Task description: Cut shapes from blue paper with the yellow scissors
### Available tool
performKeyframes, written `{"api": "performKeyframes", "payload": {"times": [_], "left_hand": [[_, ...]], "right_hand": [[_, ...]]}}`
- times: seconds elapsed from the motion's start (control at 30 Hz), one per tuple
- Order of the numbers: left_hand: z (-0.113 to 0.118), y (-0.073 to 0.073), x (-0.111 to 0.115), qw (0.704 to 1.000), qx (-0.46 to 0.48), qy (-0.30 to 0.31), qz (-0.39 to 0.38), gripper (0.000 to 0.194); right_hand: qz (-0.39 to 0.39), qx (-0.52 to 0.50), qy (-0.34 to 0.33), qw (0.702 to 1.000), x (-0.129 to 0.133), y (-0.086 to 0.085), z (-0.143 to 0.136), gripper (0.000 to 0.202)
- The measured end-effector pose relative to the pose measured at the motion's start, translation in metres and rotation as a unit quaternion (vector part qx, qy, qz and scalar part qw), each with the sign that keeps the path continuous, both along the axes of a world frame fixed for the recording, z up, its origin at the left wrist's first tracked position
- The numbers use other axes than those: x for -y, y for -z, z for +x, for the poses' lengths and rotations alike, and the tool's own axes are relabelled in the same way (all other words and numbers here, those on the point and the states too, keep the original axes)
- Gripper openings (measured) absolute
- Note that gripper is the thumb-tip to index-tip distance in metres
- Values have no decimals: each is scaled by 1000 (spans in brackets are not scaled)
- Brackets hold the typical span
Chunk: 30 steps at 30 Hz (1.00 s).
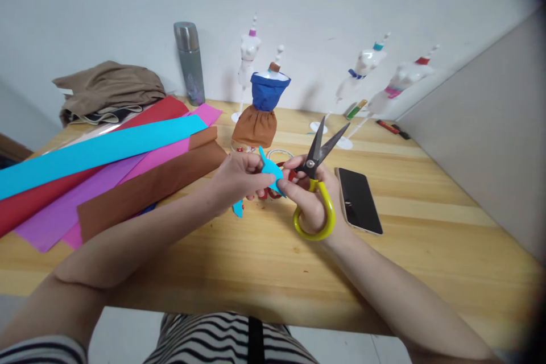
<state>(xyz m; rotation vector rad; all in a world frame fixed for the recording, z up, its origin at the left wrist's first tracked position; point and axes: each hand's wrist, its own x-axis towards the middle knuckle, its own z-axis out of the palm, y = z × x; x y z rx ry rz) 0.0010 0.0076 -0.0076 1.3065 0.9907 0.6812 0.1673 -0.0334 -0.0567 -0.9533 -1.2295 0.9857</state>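
Observation:
Between the fingertips of my two hands is a small piece of bright blue paper or fabric [270,167], with a narrow strip sticking up from it. My left hand [245,173] pinches its left side. On its right edge my right hand [307,193] closes too, while yellow-handled scissors [319,176] hang on that hand with blades parted and pointing up and away. Below my left fingers lies another blue scrap [238,209]. Behind the hands stands a mini mannequin in a blue top [269,92] and a gathered brown skirt [256,127]. Red items under the hands are partly hidden.
Coloured sheets [128,153] are heaped at the left, near a folded brown cloth [111,88] and a thermos [190,65]. Three more mannequins, one being a white torso [407,79], stand along the wall. A phone [360,200] lies right of my right hand.

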Motion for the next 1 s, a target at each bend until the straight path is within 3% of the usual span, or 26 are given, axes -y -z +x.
{"api": "performKeyframes", "payload": {"times": [0.1,0.2,0.37,0.47,0.53,0.6,0.67,0.83,1.0], "left_hand": [[-5,9,-4,997,59,43,7,7],[-6,14,-6,996,75,55,11,12],[-2,13,-1,997,62,15,52,19],[-3,13,1,981,16,-49,186,22],[-6,13,-1,946,-36,-79,312,18],[-11,12,-4,912,-92,-54,396,13],[-15,11,-7,896,-135,6,422,15],[-15,14,-8,893,-148,93,414,8],[-15,23,-12,891,-141,85,423,11]], "right_hand": [[-7,-25,14,1000,-1,-2,0,31],[-8,-37,22,999,-2,-3,0,33],[3,-11,33,999,0,-5,-2,34],[21,-23,60,998,-2,-3,-2,35],[20,-47,65,997,-3,1,-1,34],[3,-79,43,996,-5,5,-1,34],[-24,-115,9,993,-5,9,-1,35],[-84,-131,-7,988,-2,9,-2,36],[-65,-97,2,993,-3,5,0,35]]}}
